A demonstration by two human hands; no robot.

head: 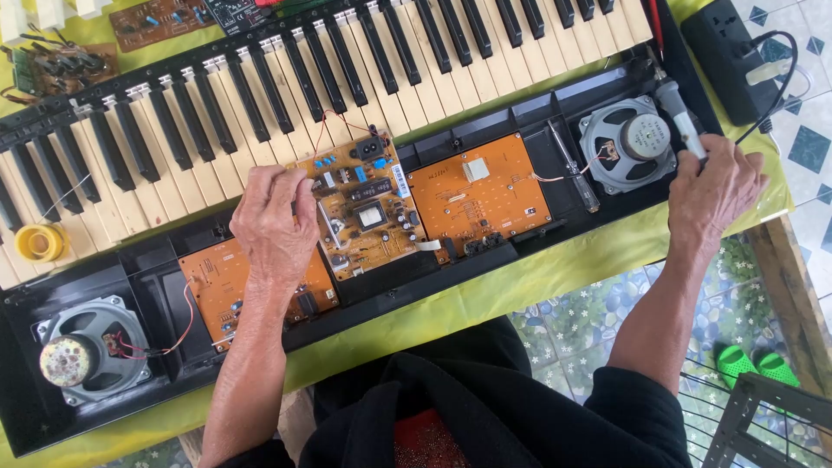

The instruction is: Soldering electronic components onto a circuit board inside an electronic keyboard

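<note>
Orange power board (362, 208) mid-keyboard shell (87, 260): my left hand (273, 227) pinches its left edge. Right hand (716, 186) grips soldering iron (678, 113) beside right-end speaker (626, 143).

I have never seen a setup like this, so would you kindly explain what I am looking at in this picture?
This single view comes from a camera worn on a person's head, looking down at their two bare hands. On a yellow-green cloth lies an opened electronic keyboard, its black and white keys turned away. In the black case sit orange circuit boards and a round speaker at each end. The left hand pinches the edge of a loose circuit board. The right hand grips the handle of a grey pen-like tool, probably a soldering iron. A screwdriver rests in the case, and a yellow spool lies on the keys.
</note>
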